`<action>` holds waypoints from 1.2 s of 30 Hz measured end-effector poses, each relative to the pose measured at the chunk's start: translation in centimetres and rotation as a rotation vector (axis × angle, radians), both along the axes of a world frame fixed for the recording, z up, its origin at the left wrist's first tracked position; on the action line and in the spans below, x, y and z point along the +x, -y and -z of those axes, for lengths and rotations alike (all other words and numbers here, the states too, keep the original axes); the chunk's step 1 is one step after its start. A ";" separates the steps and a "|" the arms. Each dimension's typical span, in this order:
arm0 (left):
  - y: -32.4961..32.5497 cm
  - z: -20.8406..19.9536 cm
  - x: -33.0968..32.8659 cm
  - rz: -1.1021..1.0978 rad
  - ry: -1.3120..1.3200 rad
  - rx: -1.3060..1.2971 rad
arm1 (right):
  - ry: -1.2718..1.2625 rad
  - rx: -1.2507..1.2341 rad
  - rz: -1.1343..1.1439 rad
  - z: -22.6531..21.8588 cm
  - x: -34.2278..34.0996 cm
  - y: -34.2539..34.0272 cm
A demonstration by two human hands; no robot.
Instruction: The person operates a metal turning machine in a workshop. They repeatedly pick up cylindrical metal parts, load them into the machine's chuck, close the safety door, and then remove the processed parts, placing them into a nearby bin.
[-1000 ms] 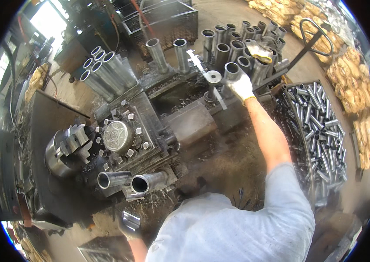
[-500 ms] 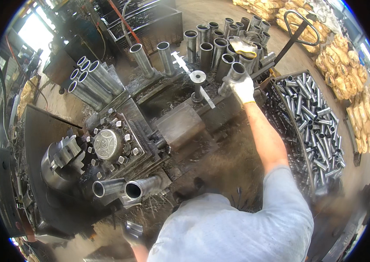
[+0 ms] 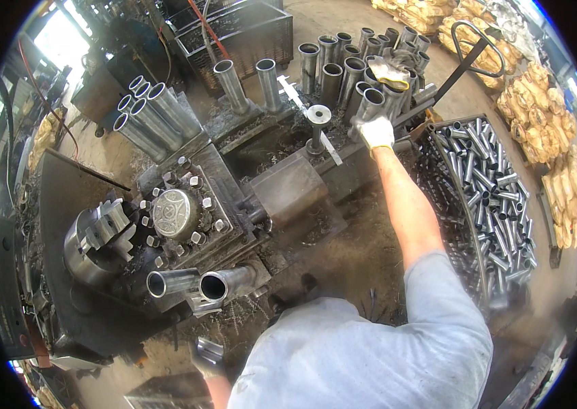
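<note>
My right hand [image 3: 375, 133], in a white glove, is closed round an upright steel tube [image 3: 371, 103] at the near edge of a cluster of standing tubes [image 3: 330, 85]. Low in the view, my left hand [image 3: 204, 365] is partly hidden in shadow, its fingers round a short shiny metal tube [image 3: 210, 350]. Left of my right hand, a caliper [image 3: 291, 91] lies beside a round-topped metal spindle piece [image 3: 319, 116]. A pair of larger tubes [image 3: 230, 283] lies near the lathe's tool post [image 3: 176, 215].
A lathe chuck [image 3: 90, 247] is at the left. Several tubes [image 3: 148, 116] lean in a group behind the tool post. A bin of short tubes [image 3: 486, 191] stands to the right, with a pallet-truck handle [image 3: 469, 58] behind it. Wrapped yellowish bundles [image 3: 537, 123] line the far right.
The whole view has shifted slightly to the right and up. Against the scene, my right hand and its tube have moved a little left. My left hand still holds the short tube.
</note>
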State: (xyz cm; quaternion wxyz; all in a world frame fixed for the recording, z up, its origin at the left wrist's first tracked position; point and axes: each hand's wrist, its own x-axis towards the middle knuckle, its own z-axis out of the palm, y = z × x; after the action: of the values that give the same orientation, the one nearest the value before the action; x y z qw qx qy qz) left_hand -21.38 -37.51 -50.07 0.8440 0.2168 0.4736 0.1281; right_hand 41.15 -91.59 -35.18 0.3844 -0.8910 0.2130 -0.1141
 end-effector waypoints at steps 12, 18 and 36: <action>4.1 -5.3 3.9 -0.007 -0.106 0.203 | -0.005 -0.161 0.112 1.4 4.3 -0.8; 3.3 -3.4 4.2 0.026 -0.096 0.204 | 0.010 -0.133 0.097 1.5 4.3 -0.5; 3.7 -4.7 7.1 -0.015 -0.056 0.157 | 0.350 -0.098 -0.157 -0.5 1.7 0.8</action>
State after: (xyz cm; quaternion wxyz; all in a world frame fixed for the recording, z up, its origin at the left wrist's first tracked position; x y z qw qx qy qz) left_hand -14.30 -41.19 -45.32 0.8098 0.2824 0.4871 0.1650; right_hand 42.89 -92.42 -34.70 0.3793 -0.8891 0.0669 -0.2472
